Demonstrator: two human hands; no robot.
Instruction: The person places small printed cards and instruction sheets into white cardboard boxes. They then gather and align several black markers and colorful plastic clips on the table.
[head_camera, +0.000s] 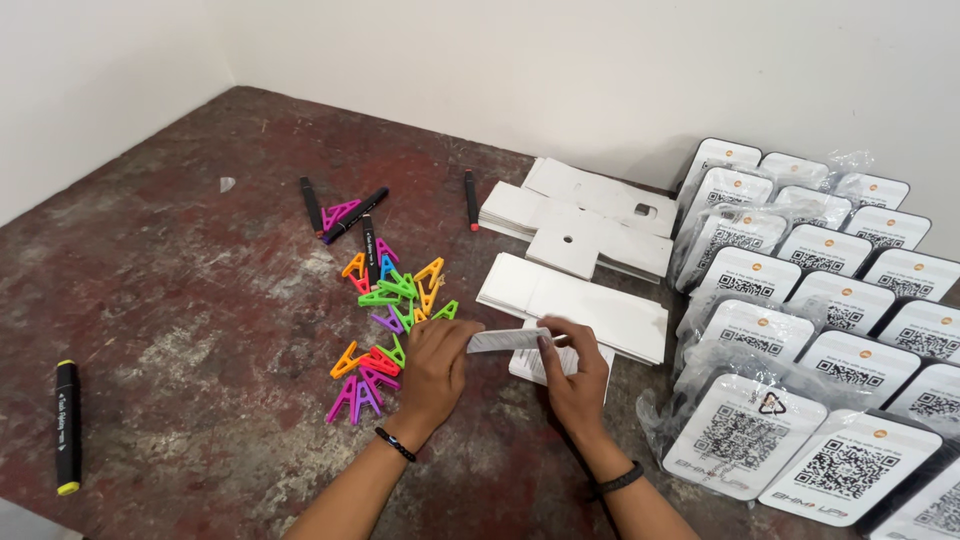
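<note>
The two forearms came up from the bottom edge, each with a dark band at the wrist; the left hand (437, 362) and right hand (575, 383) met over the floor (180, 300), and between them they held a thin stack of white cards (508, 340), pinched at both ends. The left fingers were curled closed on the near-left end of the stack; the right thumb and fingers were closed on its other end, so the stack hung level just above a printed sheet (545, 365) that lay under the right fingertips. Judging by its look, the stack was light and fairly stiff across its width, yet the loose cards could slide over one another; a hold at the short ends, thumb on top and fingers beneath, seemed the sound one, with pressure enough to keep the edges flush. Just left of the left knuckles lay a scatter of bright plastic clips (385, 320), orange, green, purple and pink; beyond those, several black markers (355, 214), and one more marker (66, 427) well off to the left. Beyond the fingertips sat folded white boxes (580, 305) in low piles; to the right of the right hand stood rows of bagged code plaques (800, 330), overlapping.
</note>
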